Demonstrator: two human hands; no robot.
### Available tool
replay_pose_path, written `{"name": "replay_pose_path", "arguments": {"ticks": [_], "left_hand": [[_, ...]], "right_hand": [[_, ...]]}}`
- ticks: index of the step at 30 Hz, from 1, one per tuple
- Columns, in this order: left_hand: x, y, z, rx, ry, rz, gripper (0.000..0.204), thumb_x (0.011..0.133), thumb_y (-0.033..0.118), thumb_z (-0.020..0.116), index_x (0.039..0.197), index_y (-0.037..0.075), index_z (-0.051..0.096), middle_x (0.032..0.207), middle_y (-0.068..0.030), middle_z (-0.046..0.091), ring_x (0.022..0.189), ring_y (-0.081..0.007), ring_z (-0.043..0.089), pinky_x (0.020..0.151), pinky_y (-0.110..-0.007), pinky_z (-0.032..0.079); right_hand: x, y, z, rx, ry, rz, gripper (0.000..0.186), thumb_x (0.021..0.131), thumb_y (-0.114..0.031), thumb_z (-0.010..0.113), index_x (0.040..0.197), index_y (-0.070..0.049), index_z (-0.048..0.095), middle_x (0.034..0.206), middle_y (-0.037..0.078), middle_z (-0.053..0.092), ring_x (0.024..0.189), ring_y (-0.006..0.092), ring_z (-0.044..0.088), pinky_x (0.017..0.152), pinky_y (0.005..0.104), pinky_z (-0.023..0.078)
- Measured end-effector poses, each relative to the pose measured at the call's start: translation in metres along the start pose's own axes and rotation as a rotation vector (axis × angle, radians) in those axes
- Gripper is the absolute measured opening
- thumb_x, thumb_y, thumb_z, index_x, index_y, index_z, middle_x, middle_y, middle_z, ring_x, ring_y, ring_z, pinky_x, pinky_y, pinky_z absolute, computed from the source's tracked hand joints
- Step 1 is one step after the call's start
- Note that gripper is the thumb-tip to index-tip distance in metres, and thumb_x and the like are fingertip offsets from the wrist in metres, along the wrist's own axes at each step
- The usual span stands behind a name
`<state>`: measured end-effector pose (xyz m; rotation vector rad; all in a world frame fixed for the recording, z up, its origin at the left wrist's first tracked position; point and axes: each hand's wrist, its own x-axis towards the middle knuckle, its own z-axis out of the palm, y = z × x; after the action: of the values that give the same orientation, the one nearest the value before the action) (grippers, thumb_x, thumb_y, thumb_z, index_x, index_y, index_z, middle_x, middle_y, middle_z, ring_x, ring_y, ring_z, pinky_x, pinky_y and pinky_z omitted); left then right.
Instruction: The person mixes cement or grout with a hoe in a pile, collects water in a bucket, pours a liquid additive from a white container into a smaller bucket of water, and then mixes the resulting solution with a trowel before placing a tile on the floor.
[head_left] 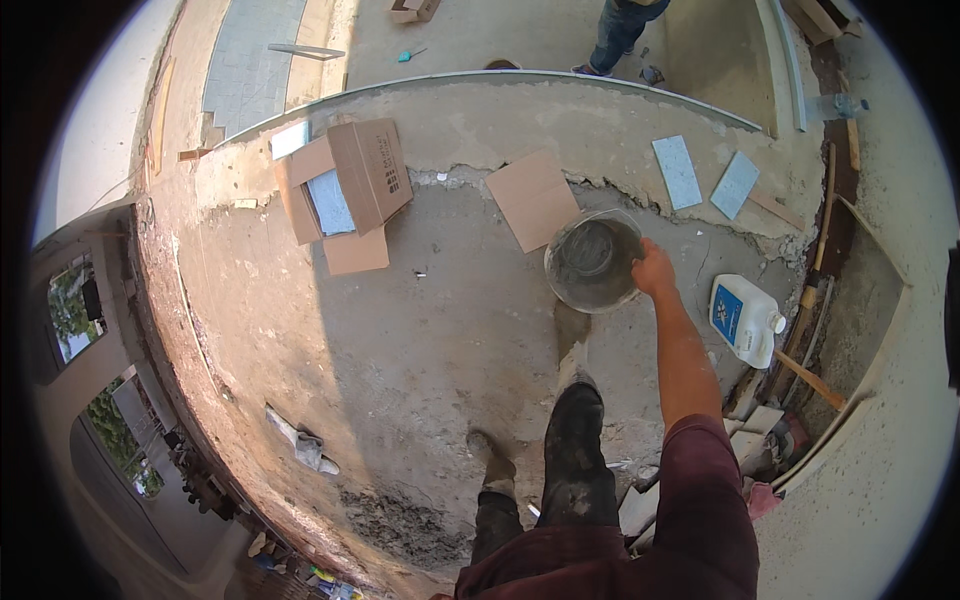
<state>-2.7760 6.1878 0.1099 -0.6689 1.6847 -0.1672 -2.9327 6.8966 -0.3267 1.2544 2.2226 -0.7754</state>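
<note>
My right hand [653, 268] grips the right rim of a round grey bucket [596, 262], its arm stretched out ahead of me. The bucket tilts so that I look into it. Its inside is coated with grey residue, and a thin wire handle arcs over its far side. Just beyond it, a flat piece of brown cardboard [533, 200] lies on the rough concrete floor [450, 330]. To the right of my forearm a white plastic jug [745, 320] with a blue label rests on the ground. My left hand is out of sight.
An open cardboard box [365, 180] with light blue tiles stands far left. Two loose light blue tiles [678, 172] lie far right. A wooden-handled tool [810, 378] and rubble [755, 425] line the right wall. Another person [622, 35] stands beyond the metal strip.
</note>
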Motion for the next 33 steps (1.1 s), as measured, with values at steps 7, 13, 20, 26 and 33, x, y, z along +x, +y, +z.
{"name": "replay_pose_path", "arguments": {"ticks": [7,13,20,26,33], "left_hand": [[-0.043,0.029,0.050,-0.235,-0.025,-0.071,0.045,0.085,0.048,0.065,0.106,0.009,0.075,0.110,-0.0162,0.073,0.112,-0.0361,0.066,0.096,-0.046,0.053],[-0.079,-0.003,0.146,-0.454,-0.079,-0.042,0.047,0.084,0.051,0.067,0.105,0.010,0.075,0.109,-0.0135,0.074,0.112,-0.0331,0.067,0.097,-0.044,0.052],[-0.104,-0.038,0.375,-0.788,-0.106,-0.067,0.049,0.082,0.055,0.069,0.105,0.012,0.076,0.109,-0.0103,0.074,0.112,-0.0296,0.067,0.099,-0.042,0.052],[-0.068,-0.007,0.540,-1.235,0.048,-0.047,0.040,0.086,0.051,0.070,0.099,0.014,0.076,0.106,-0.0111,0.075,0.105,-0.0278,0.070,0.092,-0.041,0.055],[-0.057,-0.041,0.577,-2.100,0.148,-0.502,0.022,0.085,0.033,0.073,0.091,0.012,0.072,0.084,-0.0118,0.075,0.084,-0.0267,0.073,0.080,-0.039,0.056]], "right_hand": [[0.054,-0.087,-0.010,-0.410,-0.213,-0.047,0.057,0.091,-0.024,0.067,0.144,-0.016,0.045,0.140,0.012,0.056,0.135,0.0313,0.048,0.120,0.0579,0.025],[-0.075,-0.046,0.012,0.010,-0.087,-0.354,0.027,0.086,-0.025,0.070,0.077,-0.001,0.063,0.077,0.024,0.066,0.080,0.0456,0.065,0.073,0.0521,0.050],[-0.227,-0.108,-0.050,0.006,0.059,-0.542,0.030,0.086,-0.023,0.073,0.073,0.002,0.060,0.068,0.018,0.061,0.065,0.0327,0.062,0.065,0.0455,0.048],[-0.306,-0.125,-0.065,-0.071,0.103,-0.532,0.044,0.086,-0.035,0.070,0.081,0.009,0.069,0.082,0.024,0.071,0.082,0.0396,0.071,0.080,0.0471,0.053],[-0.485,-0.162,0.035,0.181,-0.326,-0.277,0.034,0.095,-0.028,0.059,0.103,0.004,0.062,0.100,0.019,0.065,0.081,0.0342,0.066,0.072,0.0503,0.053]]}}
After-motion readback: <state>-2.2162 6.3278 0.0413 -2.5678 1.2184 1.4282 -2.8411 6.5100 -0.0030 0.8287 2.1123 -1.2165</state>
